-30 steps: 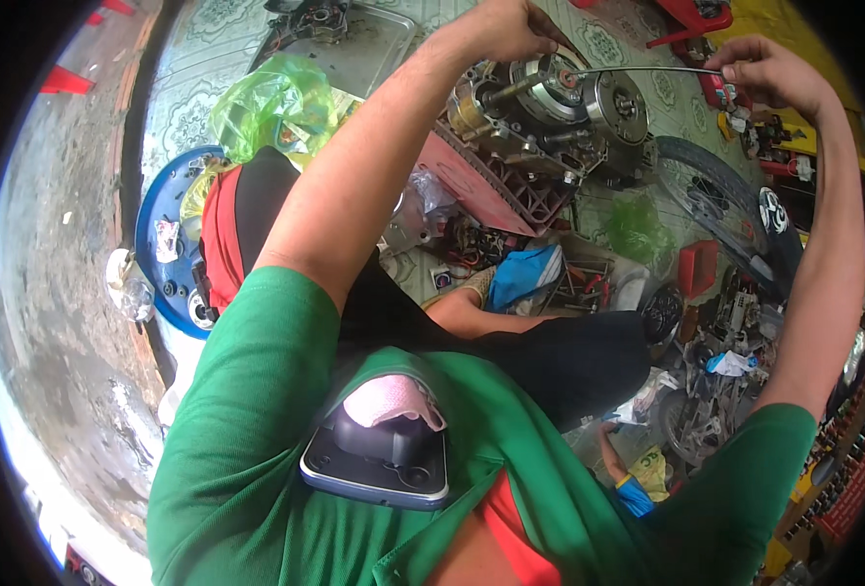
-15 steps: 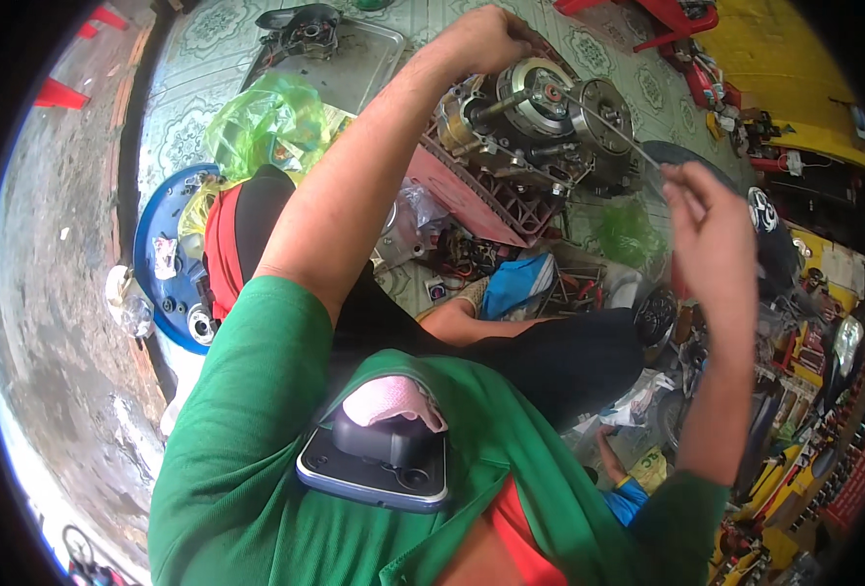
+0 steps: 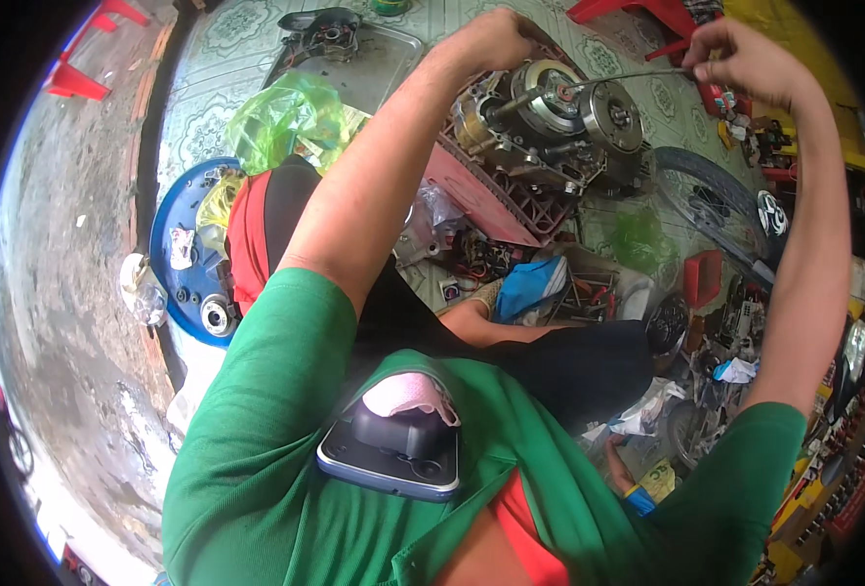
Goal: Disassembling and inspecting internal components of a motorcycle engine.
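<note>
Up front: pinching a thin rod at the engine

Reaching forward with both bare arms. Holding the rod's outer end with the right hand in a narrow pinch, thumb against fingers, off to the right of the engine. Running from there leftward, toward the middle of a large round disc on the engine; cannot tell whether touching it. Just beside, and partly below the rod, a second metal disc.

Stretching the left hand to the far left edge of the engine, palm down, with fingertips hidden; cannot tell how wide the grip, or on what.

Resting on a pink crate, between both forearms: the engine. To its right, a spoked wheel, with a red box nearer. To the left, a green bag and a round blue tray bearing small parts. Farther off, beyond the bag, a metal tray.
</note>
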`<act>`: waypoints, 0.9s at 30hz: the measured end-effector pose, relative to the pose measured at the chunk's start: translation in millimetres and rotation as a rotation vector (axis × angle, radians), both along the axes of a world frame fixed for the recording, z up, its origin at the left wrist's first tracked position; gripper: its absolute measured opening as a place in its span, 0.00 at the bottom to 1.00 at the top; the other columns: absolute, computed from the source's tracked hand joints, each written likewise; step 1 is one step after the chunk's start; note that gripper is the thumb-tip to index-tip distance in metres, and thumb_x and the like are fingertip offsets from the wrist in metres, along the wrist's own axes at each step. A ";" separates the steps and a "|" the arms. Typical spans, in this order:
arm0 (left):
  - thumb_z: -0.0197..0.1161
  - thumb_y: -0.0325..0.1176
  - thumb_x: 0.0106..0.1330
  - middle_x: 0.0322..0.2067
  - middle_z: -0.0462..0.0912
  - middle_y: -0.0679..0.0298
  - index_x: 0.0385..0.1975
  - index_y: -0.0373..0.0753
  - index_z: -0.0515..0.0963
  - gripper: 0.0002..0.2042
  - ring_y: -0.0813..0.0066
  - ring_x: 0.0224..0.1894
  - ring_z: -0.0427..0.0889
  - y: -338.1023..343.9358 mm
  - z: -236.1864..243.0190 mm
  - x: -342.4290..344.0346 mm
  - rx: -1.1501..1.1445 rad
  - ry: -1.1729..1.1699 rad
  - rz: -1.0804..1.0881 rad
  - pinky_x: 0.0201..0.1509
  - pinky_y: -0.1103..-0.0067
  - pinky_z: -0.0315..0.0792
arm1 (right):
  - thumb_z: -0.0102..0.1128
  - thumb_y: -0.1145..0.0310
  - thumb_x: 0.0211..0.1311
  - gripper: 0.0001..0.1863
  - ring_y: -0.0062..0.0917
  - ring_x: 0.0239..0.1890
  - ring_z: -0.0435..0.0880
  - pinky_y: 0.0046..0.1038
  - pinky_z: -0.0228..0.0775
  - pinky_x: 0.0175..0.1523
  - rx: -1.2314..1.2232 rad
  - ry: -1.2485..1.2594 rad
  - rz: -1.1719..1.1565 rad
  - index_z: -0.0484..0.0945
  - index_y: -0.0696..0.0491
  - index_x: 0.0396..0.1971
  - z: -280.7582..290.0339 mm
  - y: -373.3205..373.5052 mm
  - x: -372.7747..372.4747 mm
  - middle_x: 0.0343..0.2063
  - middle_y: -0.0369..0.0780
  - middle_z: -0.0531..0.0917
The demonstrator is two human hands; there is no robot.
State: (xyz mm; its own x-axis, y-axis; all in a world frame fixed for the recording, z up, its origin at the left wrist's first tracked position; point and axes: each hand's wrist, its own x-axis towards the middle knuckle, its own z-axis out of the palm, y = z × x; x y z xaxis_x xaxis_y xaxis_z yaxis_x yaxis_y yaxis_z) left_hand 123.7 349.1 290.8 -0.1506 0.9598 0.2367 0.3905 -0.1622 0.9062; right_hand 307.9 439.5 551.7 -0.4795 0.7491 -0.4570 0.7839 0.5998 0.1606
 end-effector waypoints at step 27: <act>0.62 0.35 0.62 0.46 0.85 0.55 0.50 0.39 0.82 0.17 0.64 0.48 0.82 3.4 -28.5 -4.9 -0.136 -0.306 -0.037 0.57 0.72 0.72 | 0.58 0.74 0.67 0.09 0.18 0.47 0.80 0.23 0.70 0.56 0.056 0.733 -0.314 0.77 0.63 0.43 -116.6 -144.7 118.4 0.44 0.40 0.84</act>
State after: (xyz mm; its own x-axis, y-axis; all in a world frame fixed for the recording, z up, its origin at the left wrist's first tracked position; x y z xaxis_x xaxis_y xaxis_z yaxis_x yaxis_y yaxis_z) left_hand 118.8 352.5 262.3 -0.1594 0.9857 0.0552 0.0931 -0.0407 0.9948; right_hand 426.3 294.8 435.1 -0.4059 0.9116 -0.0651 0.8323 0.3393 -0.4383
